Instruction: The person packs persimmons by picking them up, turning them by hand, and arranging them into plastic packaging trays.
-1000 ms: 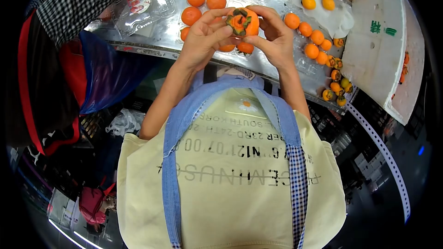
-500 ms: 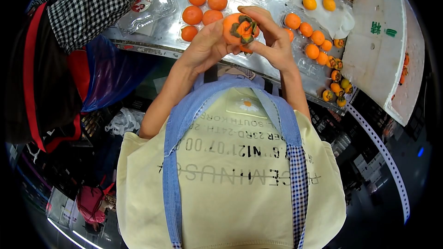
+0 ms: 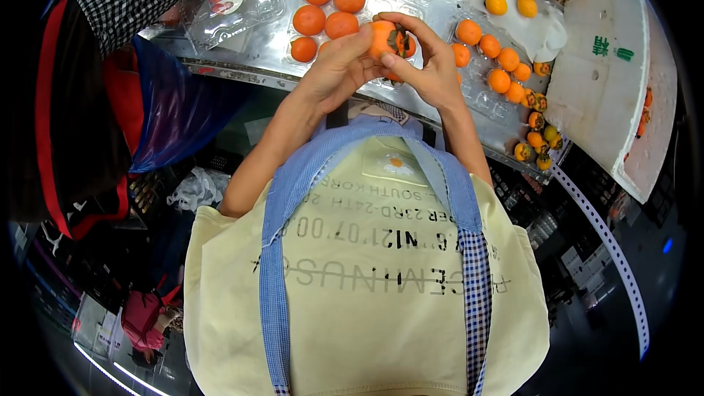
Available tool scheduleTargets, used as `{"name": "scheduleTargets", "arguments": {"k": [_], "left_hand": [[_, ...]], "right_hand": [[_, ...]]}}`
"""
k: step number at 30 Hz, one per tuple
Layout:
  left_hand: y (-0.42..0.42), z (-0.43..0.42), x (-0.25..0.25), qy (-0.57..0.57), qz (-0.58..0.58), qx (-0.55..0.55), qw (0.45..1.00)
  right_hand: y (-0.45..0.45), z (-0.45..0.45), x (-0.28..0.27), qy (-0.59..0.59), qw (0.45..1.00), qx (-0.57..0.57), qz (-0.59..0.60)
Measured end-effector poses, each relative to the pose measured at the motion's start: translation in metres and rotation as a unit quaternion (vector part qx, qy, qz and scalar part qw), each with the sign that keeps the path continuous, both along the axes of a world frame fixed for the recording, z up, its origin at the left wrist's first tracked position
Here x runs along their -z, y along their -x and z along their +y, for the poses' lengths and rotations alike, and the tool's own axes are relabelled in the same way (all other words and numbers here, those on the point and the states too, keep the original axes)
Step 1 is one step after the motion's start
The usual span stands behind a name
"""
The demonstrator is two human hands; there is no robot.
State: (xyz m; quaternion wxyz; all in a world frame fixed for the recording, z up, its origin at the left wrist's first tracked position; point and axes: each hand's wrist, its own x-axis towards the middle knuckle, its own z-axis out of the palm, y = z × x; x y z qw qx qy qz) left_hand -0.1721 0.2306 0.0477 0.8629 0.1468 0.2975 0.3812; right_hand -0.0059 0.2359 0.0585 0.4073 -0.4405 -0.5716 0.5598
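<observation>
Both hands hold an orange persimmon (image 3: 382,39) above the near edge of the metal table. My left hand (image 3: 336,67) supports it from the left, with the thumb along its side. My right hand (image 3: 434,66) curls round its right side, thumb and fingers near the green leafy cap, which faces right. Just behind and left of my hands, several persimmons (image 3: 309,20) sit in a clear plastic tray (image 3: 400,1) on the table. My hands hide part of that tray.
Smaller orange persimmons (image 3: 499,81) lie in rows at right, beside a white foam box (image 3: 598,73). Two yellowish fruits (image 3: 526,6) rest on a white sheet (image 3: 540,33). Clear plastic packs (image 3: 253,4) are at upper left, near another person's checked sleeve (image 3: 136,0) and a blue bag (image 3: 176,110).
The persimmon has turned in my hands, its leafy cap swinging from facing me towards the right. At left, the other person's checked sleeve has shifted left, uncovering a printed label on the clear packs.
</observation>
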Motion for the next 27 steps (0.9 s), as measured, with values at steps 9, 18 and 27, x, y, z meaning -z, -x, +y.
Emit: {"name": "scheduleTargets", "arguments": {"k": [9, 18, 27], "left_hand": [[0.002, 0.002, -0.007, -0.119, 0.071, -0.001, 0.990], [0.004, 0.002, -0.016, -0.207, 0.134, -0.032, 0.969], [-0.002, 0.000, -0.011, -0.345, 0.215, -0.077, 0.911]], "right_hand": [[-0.003, 0.002, -0.001, 0.014, 0.992, -0.023, 0.124], [-0.007, 0.002, 0.000, 0.034, 0.991, -0.022, 0.127], [-0.005, 0.003, 0.006, 0.068, 0.990, 0.011, 0.122]]}}
